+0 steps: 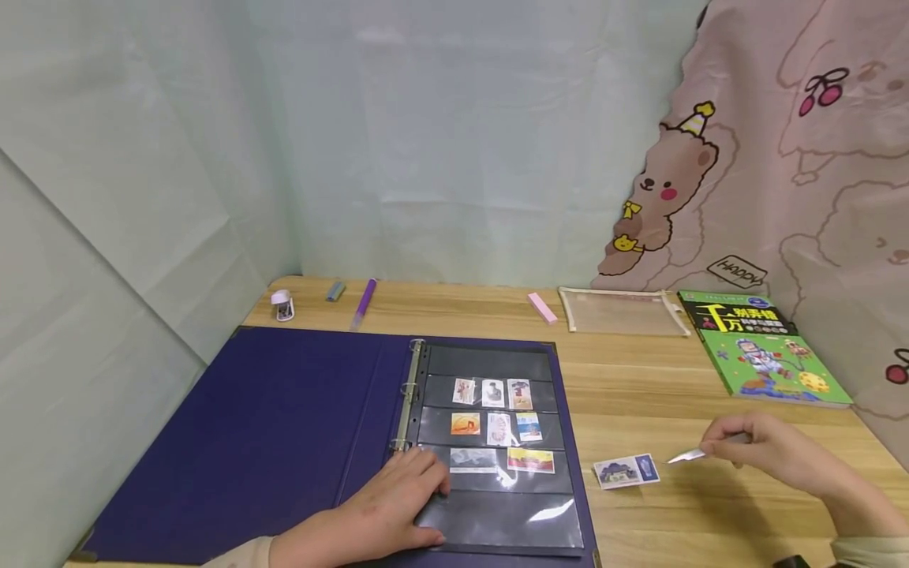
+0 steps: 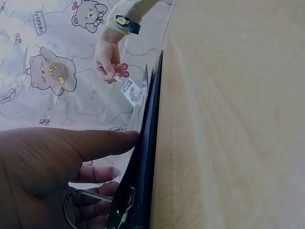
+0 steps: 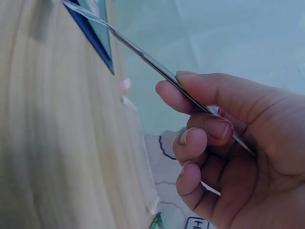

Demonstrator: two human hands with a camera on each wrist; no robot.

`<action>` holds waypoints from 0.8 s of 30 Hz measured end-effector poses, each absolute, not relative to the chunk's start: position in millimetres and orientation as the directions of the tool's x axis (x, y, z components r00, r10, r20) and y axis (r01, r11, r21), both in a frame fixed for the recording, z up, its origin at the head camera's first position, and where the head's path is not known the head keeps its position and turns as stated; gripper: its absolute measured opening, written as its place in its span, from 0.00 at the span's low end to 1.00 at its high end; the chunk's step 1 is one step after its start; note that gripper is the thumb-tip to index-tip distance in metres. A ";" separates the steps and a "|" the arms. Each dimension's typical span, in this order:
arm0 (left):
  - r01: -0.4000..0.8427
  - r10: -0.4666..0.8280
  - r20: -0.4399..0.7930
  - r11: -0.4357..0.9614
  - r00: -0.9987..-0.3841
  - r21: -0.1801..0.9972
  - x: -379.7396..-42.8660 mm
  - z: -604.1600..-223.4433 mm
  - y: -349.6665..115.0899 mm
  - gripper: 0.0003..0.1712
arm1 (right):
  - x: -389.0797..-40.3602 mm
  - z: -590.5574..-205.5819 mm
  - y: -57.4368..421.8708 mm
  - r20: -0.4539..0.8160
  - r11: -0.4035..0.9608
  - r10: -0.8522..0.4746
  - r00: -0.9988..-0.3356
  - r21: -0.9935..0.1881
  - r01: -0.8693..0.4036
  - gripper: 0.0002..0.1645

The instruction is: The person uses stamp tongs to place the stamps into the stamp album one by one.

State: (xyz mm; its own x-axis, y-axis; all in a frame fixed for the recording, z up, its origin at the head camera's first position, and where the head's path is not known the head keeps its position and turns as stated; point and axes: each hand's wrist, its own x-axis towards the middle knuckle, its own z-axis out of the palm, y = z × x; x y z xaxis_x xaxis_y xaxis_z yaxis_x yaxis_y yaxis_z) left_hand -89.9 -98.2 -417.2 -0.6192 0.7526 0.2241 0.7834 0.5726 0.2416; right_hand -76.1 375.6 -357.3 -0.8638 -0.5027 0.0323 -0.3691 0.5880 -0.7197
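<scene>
My right hand pinches slim metal tweezers between thumb and fingers. At their tip is a wide postage stamp with a blue end, just right of the stamp album; in the left wrist view the stamp appears raised and tilted. Whether the tips grip its edge is hard to see. My left hand rests on the lower left of the black album page, beside the metal rings, fingers relaxed. Several stamps sit in the page's middle strips.
The open navy cover fills the table's left. Along the back lie a small white-topped item, a grey-blue block, a purple pen, a pink strip and a zip pouch. A green book lies far right.
</scene>
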 end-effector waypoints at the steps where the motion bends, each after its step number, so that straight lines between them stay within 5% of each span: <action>1: 0.784 0.754 0.223 0.572 -0.618 0.242 -90.1 -417.2 -98.3 0.25 | -76.5 -355.9 375.9 0.042 0.592 -0.499 -0.865 -0.713 -0.376 0.10; 9: 0.794 0.757 0.243 0.561 -0.607 0.235 -92.3 -419.2 -98.2 0.26 | -83.8 -341.7 370.6 0.133 0.581 -0.513 -0.848 -0.674 -0.457 0.14; 24: 0.793 0.745 0.273 0.552 -0.608 0.258 -94.0 -419.4 -97.7 0.16 | -101.4 -329.4 331.7 0.059 0.578 -0.486 -0.872 -0.726 -0.372 0.08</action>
State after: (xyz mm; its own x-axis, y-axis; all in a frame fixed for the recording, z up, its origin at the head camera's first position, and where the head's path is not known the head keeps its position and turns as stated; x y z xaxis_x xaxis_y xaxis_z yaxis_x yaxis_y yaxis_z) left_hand -94.0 -97.7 -419.4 -0.6083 0.7452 0.2733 0.7926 0.5524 0.2582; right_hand -101.4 331.7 -329.4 -0.8717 -0.4865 0.0590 -0.3717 0.5780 -0.7264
